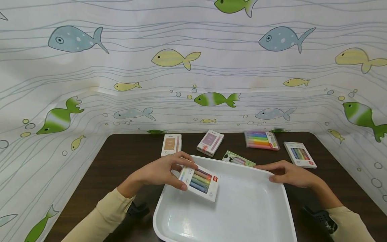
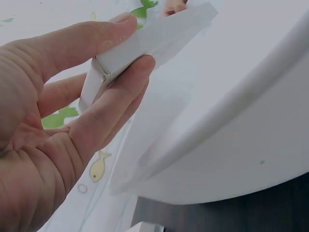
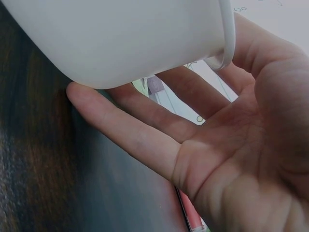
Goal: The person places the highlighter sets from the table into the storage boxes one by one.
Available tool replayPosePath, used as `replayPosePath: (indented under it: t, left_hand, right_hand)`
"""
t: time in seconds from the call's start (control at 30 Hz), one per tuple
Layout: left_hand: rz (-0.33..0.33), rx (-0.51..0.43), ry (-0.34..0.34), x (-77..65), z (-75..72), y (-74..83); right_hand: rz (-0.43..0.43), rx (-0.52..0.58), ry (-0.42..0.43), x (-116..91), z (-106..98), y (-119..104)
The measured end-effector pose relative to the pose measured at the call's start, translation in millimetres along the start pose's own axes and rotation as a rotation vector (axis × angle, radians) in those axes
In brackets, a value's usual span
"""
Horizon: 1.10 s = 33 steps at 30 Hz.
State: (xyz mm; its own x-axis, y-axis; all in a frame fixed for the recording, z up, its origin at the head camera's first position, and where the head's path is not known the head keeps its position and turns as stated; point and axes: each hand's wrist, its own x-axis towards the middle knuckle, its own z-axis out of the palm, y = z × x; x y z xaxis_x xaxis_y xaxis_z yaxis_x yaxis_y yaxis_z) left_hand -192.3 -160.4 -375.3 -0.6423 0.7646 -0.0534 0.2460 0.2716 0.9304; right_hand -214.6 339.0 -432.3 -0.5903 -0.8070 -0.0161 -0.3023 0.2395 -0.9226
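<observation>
My left hand [image 1: 163, 170] pinches a white box of coloured markers [image 1: 203, 181] by its left end, thumb on the near side and fingers over the far side. Tilted, the box hangs over the left part of a white tray [image 1: 242, 208], its window of coloured barrels facing up. In the left wrist view the box [image 2: 130, 55] shows its plain white side. My right hand [image 1: 293, 174] holds the tray's far right corner, thumb over the rim. From the right wrist, the fingers [image 3: 130, 123] reach beneath the tray's outer wall [image 3: 135, 38].
Behind the tray lie a box with an orange panel [image 1: 171, 144], one with a purple panel [image 1: 210, 142], a green panda-print pack [image 1: 238, 159], a clear rainbow marker pack [image 1: 261, 140] and a white pen box [image 1: 300, 155]. A fish-print curtain [image 1: 242, 74] surrounds the dark table [image 1: 93, 188].
</observation>
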Motion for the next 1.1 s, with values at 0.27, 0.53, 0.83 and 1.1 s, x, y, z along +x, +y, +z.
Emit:
replayPosePath:
  t: [0.27, 0.53, 0.83, 1.1]
  left_hand:
    - [0.054, 0.122, 0.002, 2.9, 4.9, 4.0]
    - [0.058, 0.281, 0.078, -5.9, -6.0, 14.6]
    - [-0.001, 0.300, 0.156, -8.2, -23.7, 10.3]
    - [0.014, 0.233, 0.234, -7.6, -43.1, -14.1]
  right_hand:
    - [-0.012, -0.004, -0.002, 1.0, -0.3, 1.7]
    - [-0.007, 0.006, 0.000, -0.4, 0.0, 1.3]
    - [-0.006, 0.022, 0.008, 0.2, 1.0, 1.7]
    - [-0.020, -0.003, 0.002, -2.3, -0.6, 1.2]
